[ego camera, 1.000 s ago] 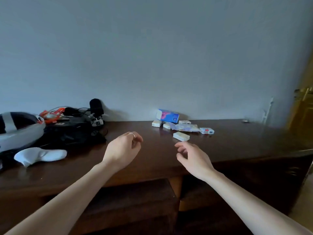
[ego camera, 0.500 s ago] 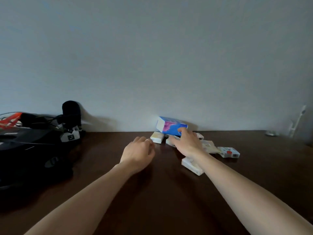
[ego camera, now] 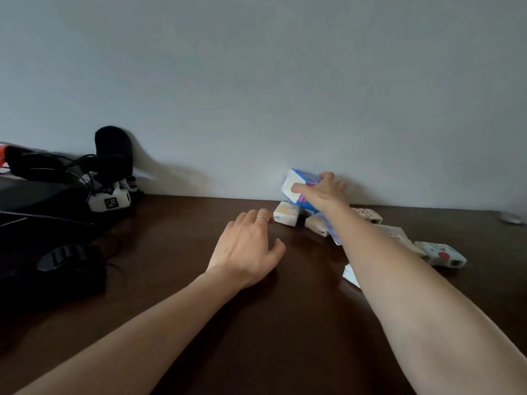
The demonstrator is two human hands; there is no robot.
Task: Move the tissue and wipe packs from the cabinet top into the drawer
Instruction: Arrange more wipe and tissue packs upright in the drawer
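Note:
A blue and white tissue pack (ego camera: 296,184) leans by the wall at the back of the dark wooden cabinet top (ego camera: 256,323). My right hand (ego camera: 323,192) is closed around it, thumb on its near face and fingers over its top. Below it lie small cream packs (ego camera: 286,213) (ego camera: 317,227). More packs sit to the right: a patterned one (ego camera: 368,215), a white pack with a red dot (ego camera: 440,253), and one partly hidden under my right forearm (ego camera: 350,275). My left hand (ego camera: 248,250) rests flat on the wood, fingers spread, holding nothing. The drawer is out of view.
A black microphone with cables (ego camera: 112,155) and dark gear (ego camera: 48,232) crowd the left side against the grey wall. A small grey object (ego camera: 512,218) lies at the far right edge.
The view has moved closer to the packs. My right hand has reached further and wrapped around the blue pack, which now tilts. My left hand has spread flat on the wood.

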